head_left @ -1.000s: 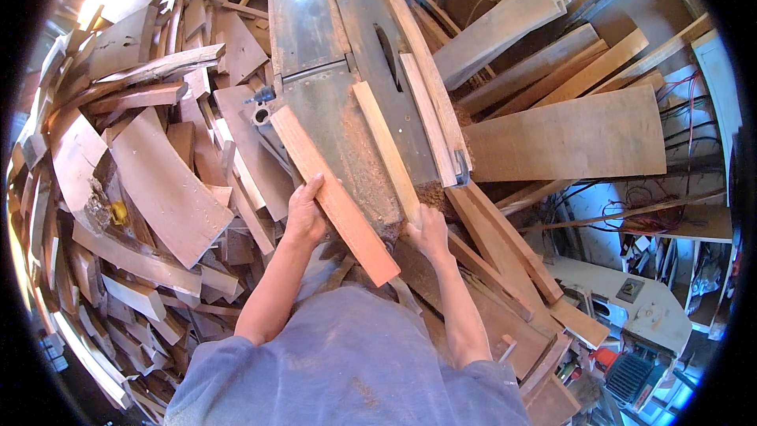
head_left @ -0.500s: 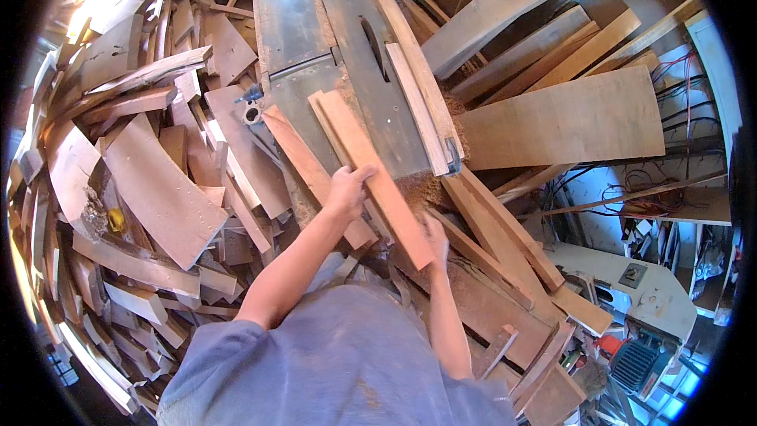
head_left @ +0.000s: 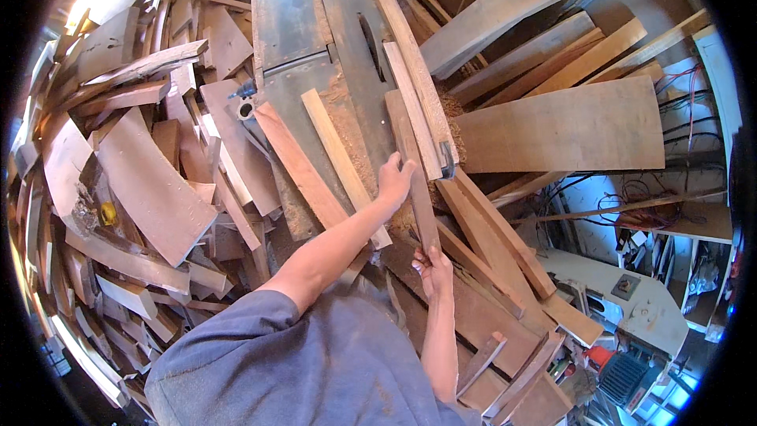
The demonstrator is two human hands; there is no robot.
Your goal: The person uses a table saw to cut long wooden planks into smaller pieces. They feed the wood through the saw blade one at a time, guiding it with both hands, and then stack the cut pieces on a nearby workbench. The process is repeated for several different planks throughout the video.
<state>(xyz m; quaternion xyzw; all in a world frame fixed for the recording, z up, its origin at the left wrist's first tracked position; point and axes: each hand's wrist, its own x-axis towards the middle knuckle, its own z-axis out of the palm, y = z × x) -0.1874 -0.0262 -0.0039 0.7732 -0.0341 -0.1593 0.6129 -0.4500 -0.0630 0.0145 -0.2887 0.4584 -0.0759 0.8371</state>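
A narrow wooden board [head_left: 422, 201] lies along the saw table [head_left: 364, 110], its far end beside the light wooden fence [head_left: 412, 95]. My left hand [head_left: 394, 180] is against the board's left side, fingers apart, touching it rather than wrapped round it. Nearer to me, my right hand [head_left: 434, 270] has its fingers curled at the board's near end, gripping it. Ahead of the board is the dark slot [head_left: 369, 46] in the table top. Left of my left hand, a pale strip [head_left: 341, 158] and a reddish board [head_left: 300, 164] lie on the table.
A large heap of offcuts [head_left: 150, 181] fills the left side. Wide planks [head_left: 568, 126] lean at the right, with more boards [head_left: 497, 237] close by my right arm. At the lower right stand a grey machine [head_left: 639, 300] and a motor [head_left: 627, 375]. Sawdust [head_left: 343, 102] covers part of the table.
The board has turned from a slant to lie nearer the fence, its narrower face now up. My left hand has shifted right and farther away; my right hand has moved slightly nearer to me.
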